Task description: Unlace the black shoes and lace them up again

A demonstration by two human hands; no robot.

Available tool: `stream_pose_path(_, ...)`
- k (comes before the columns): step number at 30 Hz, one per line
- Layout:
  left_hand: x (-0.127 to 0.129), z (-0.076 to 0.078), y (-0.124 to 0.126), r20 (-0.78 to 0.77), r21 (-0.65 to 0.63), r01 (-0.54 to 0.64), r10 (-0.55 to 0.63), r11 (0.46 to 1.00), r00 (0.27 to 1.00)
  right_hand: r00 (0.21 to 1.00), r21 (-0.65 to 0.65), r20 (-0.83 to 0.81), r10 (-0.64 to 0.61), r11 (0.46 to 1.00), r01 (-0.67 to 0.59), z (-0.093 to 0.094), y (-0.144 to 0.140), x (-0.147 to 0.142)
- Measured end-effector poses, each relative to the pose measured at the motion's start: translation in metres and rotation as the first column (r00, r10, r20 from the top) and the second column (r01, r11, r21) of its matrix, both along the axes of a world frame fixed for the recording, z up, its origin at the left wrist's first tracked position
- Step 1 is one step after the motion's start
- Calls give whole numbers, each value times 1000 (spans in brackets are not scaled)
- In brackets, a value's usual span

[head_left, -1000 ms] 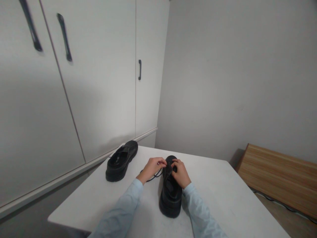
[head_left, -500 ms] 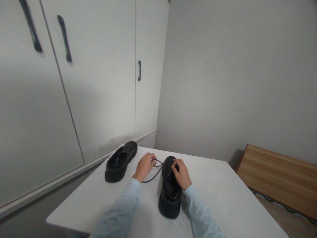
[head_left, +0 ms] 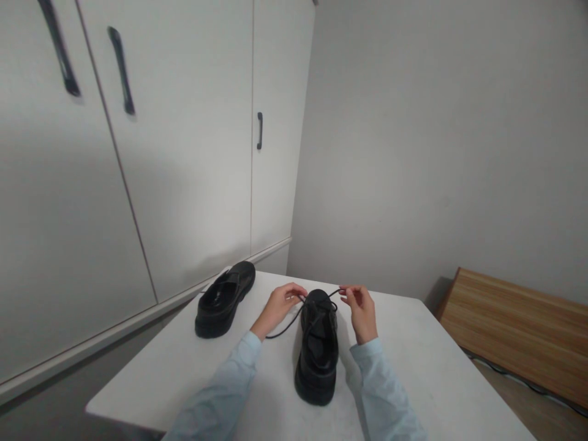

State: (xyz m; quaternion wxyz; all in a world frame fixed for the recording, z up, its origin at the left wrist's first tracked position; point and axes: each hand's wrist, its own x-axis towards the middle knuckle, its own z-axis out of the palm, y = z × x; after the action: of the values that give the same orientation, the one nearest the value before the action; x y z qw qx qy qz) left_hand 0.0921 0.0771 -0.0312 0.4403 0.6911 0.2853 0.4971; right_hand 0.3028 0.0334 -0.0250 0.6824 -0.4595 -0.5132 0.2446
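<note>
At lower centre, the left hand (head_left: pixel 279 304) and right hand (head_left: pixel 361 308) each pinch a lace (head_left: pixel 294 315) end above the black shoe (head_left: pixel 318 349).

My left hand (head_left: pixel 279 304) and right hand (head_left: pixel 361 308) come out of pale blue sleeves (head_left: pixel 229 392). Between them is a glossy black shoe (head_left: pixel 318 352) with a thin black lace (head_left: pixel 287 324). A second black shoe (head_left: pixel 223 299) matches it. The table (head_left: pixel 436 380) is plain white. The cupboard doors (head_left: pixel 184 153) are off-white with black handles (head_left: pixel 260 130). The wall (head_left: pixel 436 141) is light grey, and the bench (head_left: pixel 519 327) is brown striped wood grain.
</note>
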Motion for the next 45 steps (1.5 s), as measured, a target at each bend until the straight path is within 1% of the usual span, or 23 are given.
stream_pose_path(3,5,-3,-4,-44,59,83,-80,995,996,989,60,-146,33,998,-25,5,-1,7)
stream_pose_path(6,11,-8,-8,-65,67,103,-98,992,993,972,101,-234,32,995,-8,8,-2,12)
stream_pose_path(9,16,-9,-13,-61,84,75,-70,994,996,957,135,-289,41,991,-2,9,-3,15)
stream_pose_path(12,19,-5,-19,-62,121,42,-35,992,997,941,167,-332,60,986,-4,12,-4,18)
stream_pose_path(16,21,4,-28,-124,252,9,23,968,992,917,199,-392,77,980,3,18,-6,21)
stream_pose_path(18,22,6,-31,-160,289,11,37,957,986,903,208,-422,82,978,9,20,-7,24)
stream_pose_path(21,24,3,-31,-202,281,31,27,959,979,885,216,-456,90,976,12,23,-9,28)
stream_pose_path(24,25,-6,-27,-233,249,66,-7,966,972,872,222,-479,99,975,11,24,-9,31)
stream_pose_path(27,25,-15,-22,-242,199,95,-45,975,969,864,226,-490,115,974,-2,24,-10,33)
stream_pose_path(30,25,-21,-18,-232,123,120,-89,985,969,856,233,-496,144,972,-28,24,-10,35)
stream_pose_path(34,25,-22,-17,-235,54,143,-127,988,964,835,231,-524,166,972,-49,24,-10,42)
stream_pose_path(37,25,-21,-18,-235,54,151,-135,987,963,811,226,-565,155,974,-28,23,-9,49)
stream_pose_path(41,24,-20,-19,-238,58,166,-148,984,960,777,231,-618,122,972,31,20,-8,58)
stream_pose_path(45,22,-18,-19,-301,92,165,-131,982,945,771,232,-629,102,971,61,19,-7,64)
